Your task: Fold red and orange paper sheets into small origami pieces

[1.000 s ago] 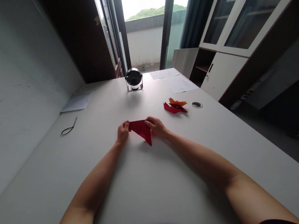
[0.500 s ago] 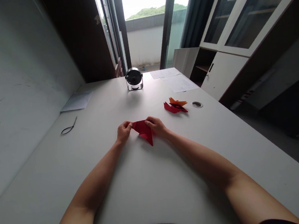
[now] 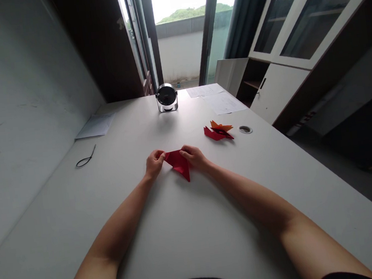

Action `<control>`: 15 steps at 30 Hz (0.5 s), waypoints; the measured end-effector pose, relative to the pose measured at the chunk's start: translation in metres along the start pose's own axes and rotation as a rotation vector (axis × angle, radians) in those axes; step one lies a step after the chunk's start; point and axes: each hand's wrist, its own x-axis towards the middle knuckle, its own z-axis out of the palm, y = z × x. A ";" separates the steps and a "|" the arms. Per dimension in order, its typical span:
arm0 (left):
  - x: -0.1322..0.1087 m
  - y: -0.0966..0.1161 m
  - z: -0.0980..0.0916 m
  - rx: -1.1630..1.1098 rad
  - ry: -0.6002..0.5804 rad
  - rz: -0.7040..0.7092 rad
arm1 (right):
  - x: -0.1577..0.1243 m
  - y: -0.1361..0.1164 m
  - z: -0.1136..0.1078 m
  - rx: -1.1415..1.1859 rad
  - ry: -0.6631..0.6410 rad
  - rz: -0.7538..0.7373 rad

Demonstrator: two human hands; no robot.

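Between my hands is a folded piece of red origami paper (image 3: 177,160), its straight edge on the far side and a pointed flap aimed toward me. My left hand (image 3: 155,162) pinches its left corner between thumb and fingers. My right hand (image 3: 193,155) grips the upper right part, with the thumb on top and the other fingers mostly hidden beneath. Further off to the right lie folded paper figures, a red one (image 3: 217,134) and an orange one (image 3: 222,126), touching each other.
All this is on a white table (image 3: 179,230). A round black device on a metal stand (image 3: 167,97) stands at the far edge. Paper sheets (image 3: 224,103) lie far right, a plastic sleeve (image 3: 95,125) far left. A black cable tie (image 3: 86,159) and a cable hole (image 3: 245,129) flank the middle.
The pointed lower flap of the red paper lies slightly flatter against the rest. Both hands keep their hold in nearly the same place.
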 end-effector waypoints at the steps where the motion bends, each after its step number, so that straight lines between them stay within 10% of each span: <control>1: 0.000 0.000 0.000 -0.002 -0.004 -0.003 | 0.000 0.001 0.000 -0.008 -0.008 -0.003; 15: -0.002 0.001 0.001 0.095 -0.080 0.030 | 0.000 0.003 0.000 -0.117 -0.058 -0.053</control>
